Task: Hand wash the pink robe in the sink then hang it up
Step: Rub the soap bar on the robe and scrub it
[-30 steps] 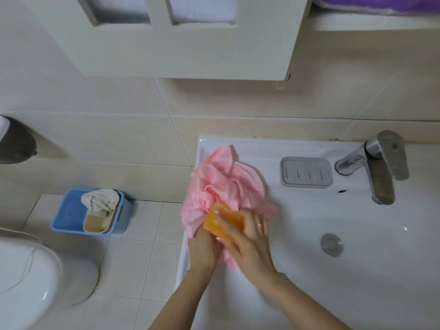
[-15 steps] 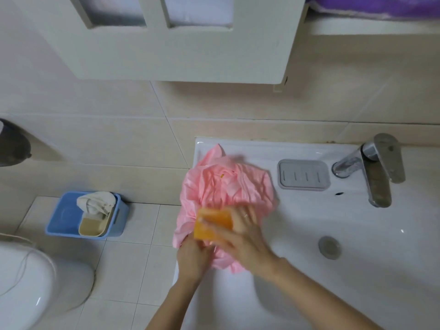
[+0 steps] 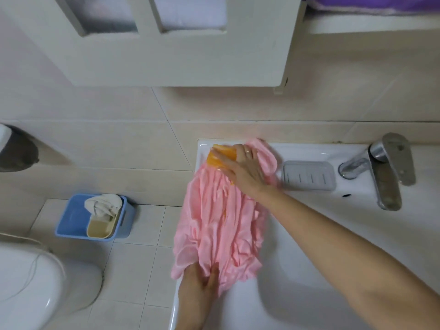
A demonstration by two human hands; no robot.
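Soaping stroke at its far limit. The pink robe [image 3: 221, 225] lies stretched along the left rim of the sink [image 3: 309, 294], with its long axis running from the near grip straight away to the far one. The left hand [image 3: 197, 284] clutches the near hem, fingers curled into the cloth. The right hand [image 3: 245, 170], fingers closed over an orange soap bar [image 3: 219, 158], presses it on the far end. From this grip the fabric extends back toward the person, so the return stroke likely runs along the pleats. The cloth is thin, wet-looking and ridged in lengthwise folds, and the bar is smooth and glossy. Just right of the soaping hand sits a slotted grey soap dish [image 3: 309, 175], and beyond it a chrome tap [image 3: 385, 172].
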